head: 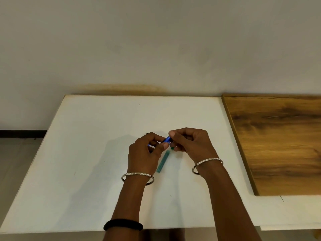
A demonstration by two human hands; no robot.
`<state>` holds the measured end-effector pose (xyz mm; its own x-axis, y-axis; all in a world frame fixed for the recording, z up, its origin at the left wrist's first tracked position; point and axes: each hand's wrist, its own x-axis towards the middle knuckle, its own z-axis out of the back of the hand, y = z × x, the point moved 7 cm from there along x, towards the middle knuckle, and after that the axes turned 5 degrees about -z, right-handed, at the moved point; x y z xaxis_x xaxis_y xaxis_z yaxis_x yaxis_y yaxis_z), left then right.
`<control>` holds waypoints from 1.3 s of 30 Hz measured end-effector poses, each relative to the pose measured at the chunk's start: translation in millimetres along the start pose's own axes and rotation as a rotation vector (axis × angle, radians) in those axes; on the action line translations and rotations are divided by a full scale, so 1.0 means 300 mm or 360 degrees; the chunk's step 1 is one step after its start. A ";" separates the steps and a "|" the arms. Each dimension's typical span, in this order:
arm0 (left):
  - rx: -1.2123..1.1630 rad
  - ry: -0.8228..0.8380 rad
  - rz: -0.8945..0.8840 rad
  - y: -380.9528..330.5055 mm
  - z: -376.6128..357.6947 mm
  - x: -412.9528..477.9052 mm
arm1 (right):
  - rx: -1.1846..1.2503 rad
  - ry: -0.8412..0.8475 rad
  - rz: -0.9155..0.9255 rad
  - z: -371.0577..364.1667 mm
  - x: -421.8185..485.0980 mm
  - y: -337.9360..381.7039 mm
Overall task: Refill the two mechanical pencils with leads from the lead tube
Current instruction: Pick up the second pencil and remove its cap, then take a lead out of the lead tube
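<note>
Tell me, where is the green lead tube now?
In the head view, the green lead tube lies on the white table, between the left hand and right hand, just below the blue pencil.

Silver bangle (137,174) on each wrist, probably a black hair-tie (123,224).

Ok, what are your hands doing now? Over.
Left hand and right hand both pinch the blue mechanical pencil. Translucent green lead tube lies on the white table. Nothing blocking.
</note>
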<state>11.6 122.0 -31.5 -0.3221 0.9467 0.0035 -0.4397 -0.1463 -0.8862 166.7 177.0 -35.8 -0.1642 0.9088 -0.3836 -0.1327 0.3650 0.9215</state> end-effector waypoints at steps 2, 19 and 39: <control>0.0009 0.0014 -0.0011 -0.004 -0.002 0.000 | 0.0049 0.0052 0.0008 -0.004 -0.001 -0.003; -0.0068 0.0020 0.0025 -0.007 -0.013 -0.001 | -0.0415 -0.0589 0.0142 0.160 0.000 0.008; -0.0047 -0.0081 0.0082 0.000 -0.003 -0.001 | -0.1129 -0.0669 0.0166 0.151 -0.001 -0.008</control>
<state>12.4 121.9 -31.9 -0.3862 0.9222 -0.0198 -0.3964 -0.1853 -0.8992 211.2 185.1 -35.1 0.1505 0.9820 -0.1140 -0.7451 0.1884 0.6398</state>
